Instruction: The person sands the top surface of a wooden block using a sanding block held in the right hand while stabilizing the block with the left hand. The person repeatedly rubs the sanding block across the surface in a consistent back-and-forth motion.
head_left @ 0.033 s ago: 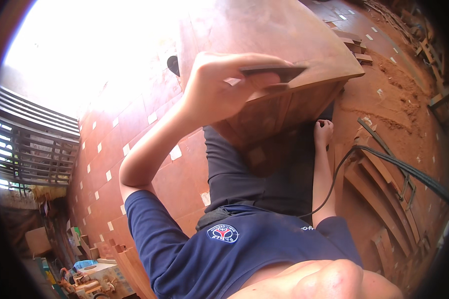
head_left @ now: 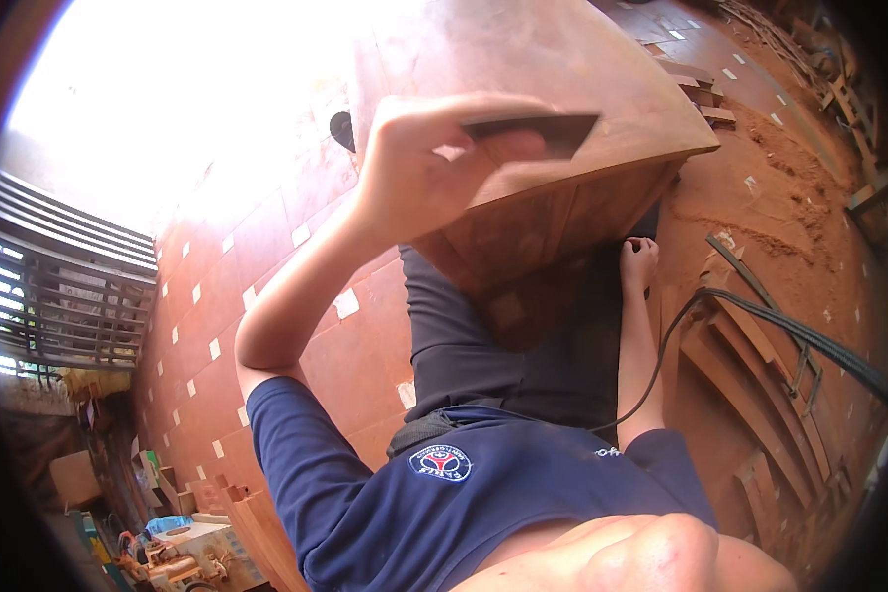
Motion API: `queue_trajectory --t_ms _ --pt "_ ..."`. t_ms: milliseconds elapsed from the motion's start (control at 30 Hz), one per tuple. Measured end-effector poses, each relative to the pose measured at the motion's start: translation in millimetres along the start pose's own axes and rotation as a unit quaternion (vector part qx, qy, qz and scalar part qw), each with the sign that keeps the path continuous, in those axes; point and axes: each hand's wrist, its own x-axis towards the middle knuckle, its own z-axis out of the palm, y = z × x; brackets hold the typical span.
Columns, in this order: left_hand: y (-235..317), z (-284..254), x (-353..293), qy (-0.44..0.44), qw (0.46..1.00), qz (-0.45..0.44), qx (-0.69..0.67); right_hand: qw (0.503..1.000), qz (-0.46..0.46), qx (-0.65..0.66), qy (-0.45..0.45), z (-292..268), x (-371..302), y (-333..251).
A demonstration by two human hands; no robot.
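Note:
My left hand (head_left: 419, 163) is raised over the near edge of a large brown wooden panel (head_left: 523, 69). Between its thumb and fingers is a thin, dark flat piece (head_left: 569, 133) with straight edges, held just above or against the panel's top; I cannot tell which. The panel belongs to a wooden box-like piece standing before me, its front side (head_left: 562, 212) in shadow over my legs. My right hand (head_left: 639, 262) rests low beside my thigh at the right, fingers curled in; what they hold, if anything, is hidden.
A dark cable (head_left: 681, 311) runs from my waist to the right. Curved wooden pieces (head_left: 750, 395) and a metal frame lie on the right floor, with sawdust (head_left: 789, 212) beyond. Wood offcuts (head_left: 701, 89) sit behind the panel. Tools and a machine (head_left: 183, 562) stand at lower left.
My left hand has shifted slightly up and left over the panel, and the dark flat piece has turned to show more of its face. My right hand has not moved.

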Motion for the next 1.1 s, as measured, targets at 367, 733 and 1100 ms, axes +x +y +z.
queue_trajectory --t_ms 367,733,1100 --pt "-151.6 17.8 74.2 0.057 0.998 -0.018 0.037 0.898 0.011 0.406 -0.168 -18.4 5.8 7.8" --pt "-44.5 9.1 12.7 0.025 0.998 -0.054 0.013 0.562 -0.213 0.625 -0.498 -248.9 -133.6 -43.9" --pt "-201.1 -8.7 77.5 0.080 0.989 0.063 0.109 0.696 -0.027 0.609 -0.380 -169.9 -81.6 -62.0"
